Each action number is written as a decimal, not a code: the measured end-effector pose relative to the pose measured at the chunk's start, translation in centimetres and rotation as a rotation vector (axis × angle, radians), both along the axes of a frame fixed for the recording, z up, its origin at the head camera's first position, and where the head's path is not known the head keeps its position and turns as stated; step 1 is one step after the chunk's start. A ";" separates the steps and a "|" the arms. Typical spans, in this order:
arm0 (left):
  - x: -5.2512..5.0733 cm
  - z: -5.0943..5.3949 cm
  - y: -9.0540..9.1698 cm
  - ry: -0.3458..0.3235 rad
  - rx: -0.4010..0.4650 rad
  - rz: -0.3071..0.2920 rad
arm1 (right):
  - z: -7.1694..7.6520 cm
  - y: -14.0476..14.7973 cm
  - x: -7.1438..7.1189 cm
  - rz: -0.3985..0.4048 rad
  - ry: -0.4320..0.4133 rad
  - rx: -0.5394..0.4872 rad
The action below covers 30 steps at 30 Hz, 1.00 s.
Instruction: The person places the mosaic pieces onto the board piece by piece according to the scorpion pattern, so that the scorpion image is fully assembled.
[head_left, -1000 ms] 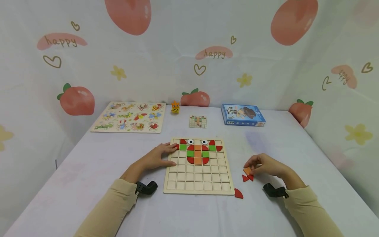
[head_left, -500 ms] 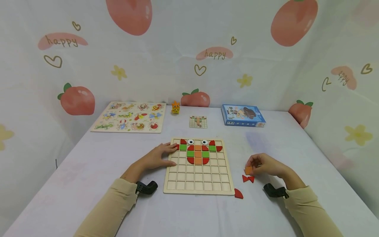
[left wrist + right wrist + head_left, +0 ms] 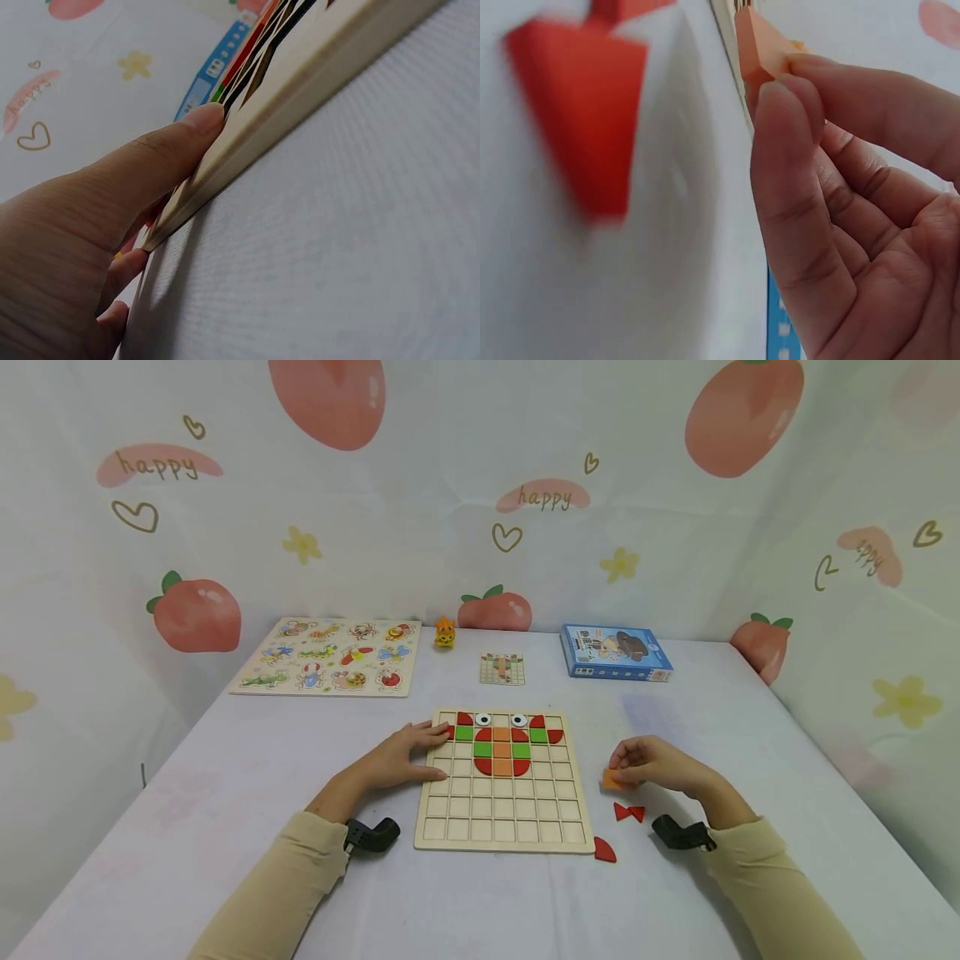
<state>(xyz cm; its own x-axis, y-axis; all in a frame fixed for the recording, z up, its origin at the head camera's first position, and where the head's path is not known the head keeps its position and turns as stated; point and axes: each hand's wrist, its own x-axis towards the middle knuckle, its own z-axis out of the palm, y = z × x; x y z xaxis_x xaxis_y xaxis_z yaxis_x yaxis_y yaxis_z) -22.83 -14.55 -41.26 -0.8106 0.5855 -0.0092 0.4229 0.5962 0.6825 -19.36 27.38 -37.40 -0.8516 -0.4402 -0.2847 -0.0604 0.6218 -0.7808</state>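
Observation:
A wooden grid board (image 3: 480, 831) lies on the table, its upper cells filled with red, green and orange tiles and two eye pieces (image 3: 483, 720). On the board's left edge rests my left hand (image 3: 393, 760), thumb and fingers spread apart; the left wrist view shows the thumb (image 3: 191, 127) on the rim. My right hand (image 3: 660, 767) pinches an orange tile (image 3: 611, 780) between thumb and fingertips, right of the board. The same orange tile (image 3: 761, 45) is partly hidden by fingers in the right wrist view. Two small red triangles (image 3: 622, 812) lie just below that hand.
A red quarter-circle tile (image 3: 604, 851) lies by the board's lower right corner. Farther back are an insect puzzle board (image 3: 330, 660), a small orange-yellow figure (image 3: 445, 633), a pattern card (image 3: 502, 669) and a blue box (image 3: 617, 652).
My right hand has lifted the orange tile from beside the red triangles and moved it slightly left, towards the board. My left hand has stayed in place.

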 end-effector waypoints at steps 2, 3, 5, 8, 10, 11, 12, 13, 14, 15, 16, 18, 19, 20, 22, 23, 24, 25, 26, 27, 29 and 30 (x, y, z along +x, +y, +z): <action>0.0 0.0 0.0 -0.002 0.001 0.000 | 0.1 -0.6 -0.2 0.003 -0.004 -0.014; 0.0 0.0 0.0 -0.004 0.001 0.001 | 0.1 -0.9 -0.3 0.007 -0.007 -0.019; 0.0 0.0 0.0 -0.004 -0.004 0.004 | 0.1 -1.5 -0.6 0.018 -0.012 -0.031; 0.0 0.0 -0.1 -0.002 -0.006 0.008 | 0.0 -2.5 -1.1 0.037 -0.023 -0.060; 0.0 0.0 -0.1 0.000 -0.005 0.007 | 0.0 -3.2 -1.4 0.050 -0.029 -0.074; 0.0 0.0 -0.1 0.001 -0.003 0.007 | 0.0 -3.6 -1.5 0.058 -0.032 -0.083; -0.1 0.0 -0.1 0.001 -0.001 0.004 | 0.0 -3.9 -1.6 0.068 -0.035 -0.092; -0.1 -0.1 -0.1 0.003 -0.002 0.002 | -0.1 -4.3 -1.7 0.078 -0.037 -0.097; -0.1 -0.1 -0.1 0.003 -0.001 -0.001 | -0.1 -4.7 -1.7 0.085 -0.041 -0.103; -0.1 -0.1 -0.1 0.004 0.000 -0.003 | -0.2 -5.1 -1.8 0.092 -0.043 -0.105; -0.1 -0.1 -0.1 0.003 0.001 -0.003 | -0.2 -5.5 -1.9 0.099 -0.046 -0.109; -0.1 -0.2 -0.1 0.005 0.002 -0.003 | -0.2 -6.3 -2.0 0.114 -0.052 -0.111; -0.1 -0.2 -0.1 0.006 0.000 -0.001 | -0.2 -6.7 -2.1 0.121 -0.054 -0.111; -0.1 -0.2 -0.1 0.006 0.000 -0.001 | -0.2 -7.1 -2.1 0.126 -0.059 -0.110; -0.2 -0.3 -0.1 0.008 -0.001 -0.002 | -0.3 -7.8 -2.2 0.145 -0.061 -0.111; -0.2 -0.3 -0.1 0.009 -0.002 -0.003 | -0.3 -8.2 -2.3 0.157 -0.060 -0.112; -0.2 -0.4 -0.1 0.008 -0.002 -0.004 | -0.3 -8.5 -2.3 0.165 -0.058 -0.111; -0.2 -0.4 -0.1 0.009 -0.004 -0.004 | -0.3 -8.8 -2.4 0.175 -0.052 -0.110; -0.2 -0.4 -0.1 0.010 -0.005 -0.005 | -0.3 -9.1 -2.4 0.183 -0.048 -0.108; -0.2 -0.4 -0.1 0.010 -0.006 -0.004 | -0.3 -9.4 -2.5 0.191 -0.048 -0.108; -0.2 -0.4 -0.1 0.008 -0.007 -0.002 | -0.3 -10.0 -2.6 0.200 -0.051 -0.107; -0.2 -0.4 -0.1 0.009 -0.007 -0.001 | -0.2 -10.4 -2.6 0.203 -0.051 -0.105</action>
<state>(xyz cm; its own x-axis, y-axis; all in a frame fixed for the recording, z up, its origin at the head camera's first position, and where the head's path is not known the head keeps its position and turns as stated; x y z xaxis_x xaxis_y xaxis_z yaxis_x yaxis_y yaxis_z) -23.03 -14.64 -41.63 -0.8102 0.5862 -0.0065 0.4293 0.6008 0.6743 -21.96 17.01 -37.62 -0.7283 -0.6305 -0.2684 -0.1346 0.5158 -0.8461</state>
